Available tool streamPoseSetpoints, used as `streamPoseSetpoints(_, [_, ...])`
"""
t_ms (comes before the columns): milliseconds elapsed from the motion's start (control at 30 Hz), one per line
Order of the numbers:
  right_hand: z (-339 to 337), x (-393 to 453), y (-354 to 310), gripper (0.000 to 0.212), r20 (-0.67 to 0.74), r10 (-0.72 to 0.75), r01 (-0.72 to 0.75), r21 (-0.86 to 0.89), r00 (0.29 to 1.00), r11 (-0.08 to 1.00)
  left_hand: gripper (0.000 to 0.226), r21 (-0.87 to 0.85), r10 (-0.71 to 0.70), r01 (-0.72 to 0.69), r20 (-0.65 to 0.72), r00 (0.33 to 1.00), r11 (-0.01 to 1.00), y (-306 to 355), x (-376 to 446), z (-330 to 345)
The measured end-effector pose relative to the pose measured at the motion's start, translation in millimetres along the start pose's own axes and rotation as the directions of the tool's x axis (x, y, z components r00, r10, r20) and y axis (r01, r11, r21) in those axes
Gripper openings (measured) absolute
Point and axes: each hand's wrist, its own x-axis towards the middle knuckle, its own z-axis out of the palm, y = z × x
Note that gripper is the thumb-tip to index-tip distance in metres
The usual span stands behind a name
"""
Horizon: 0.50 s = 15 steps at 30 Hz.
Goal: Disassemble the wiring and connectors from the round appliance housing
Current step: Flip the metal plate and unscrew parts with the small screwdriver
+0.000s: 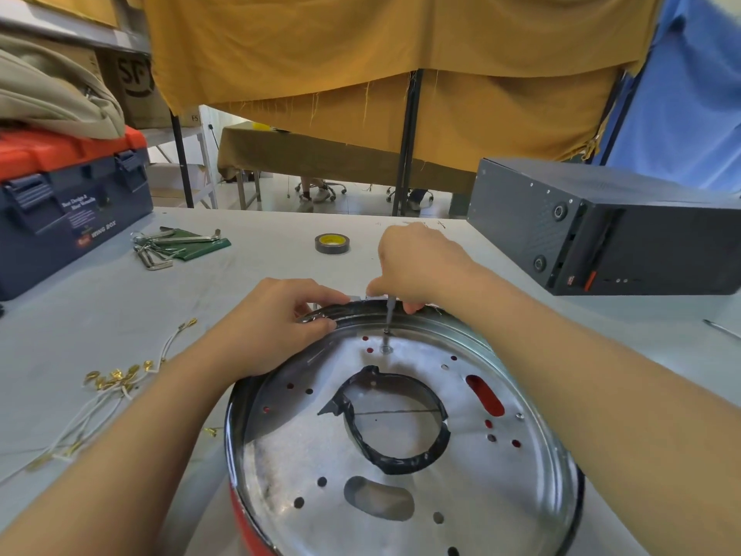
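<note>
**Screw at twelve o'clock: watch the tip**

The round housing (405, 431) lies open side up on the table (256, 258), directly below you. Your screwdriver (389, 315) stands nearly upright with its tip on a screw (386, 333) near the rim at twelve o'clock.

Risks, as I judge them: if the shaft tilts, the tip may cam out and skate across the shiny floor toward the taped centre opening (395, 423). If the rim grip loosens, the whole housing may spin under your torque (it looks slick). A freed screw could drop through one of the many holes.

Your right hand (421, 262) arches over from one o'clock, fingers curled round the driver's handle, wrist raised. Your left hand (276, 319) comes in from eight o'clock and pinches the rim at eleven, thumb inside, fingers outside.

Removed white wires (108, 391) with gold terminals lie at nine o'clock.
</note>
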Motion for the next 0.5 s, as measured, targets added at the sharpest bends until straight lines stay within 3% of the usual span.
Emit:
streamPoseSetpoints(233, [11.1,-2.6,0.5,0.034,-0.081,0.048,-0.045,0.041,0.996,0.998,0.031,0.004,0.008,-0.008,0.002,1.0,1.0,-0.8,0.4,0.4])
streamPoseSetpoints(333, [13.6,-5.2,0.5,0.008,-0.1,0.017,-0.007,0.1,0.995,0.995,0.031,0.002,0.01,-0.01,0.003,1.0,1.0,-1.6,0.5,0.5])
streamPoseSetpoints(500, [15.0,-8.2,4.0,0.02,-0.083,0.013,0.002,0.18,0.996,0.984,0.031,-0.008,0.012,-0.012,0.002,1.0,1.0,-3.6,1.0,1.1])
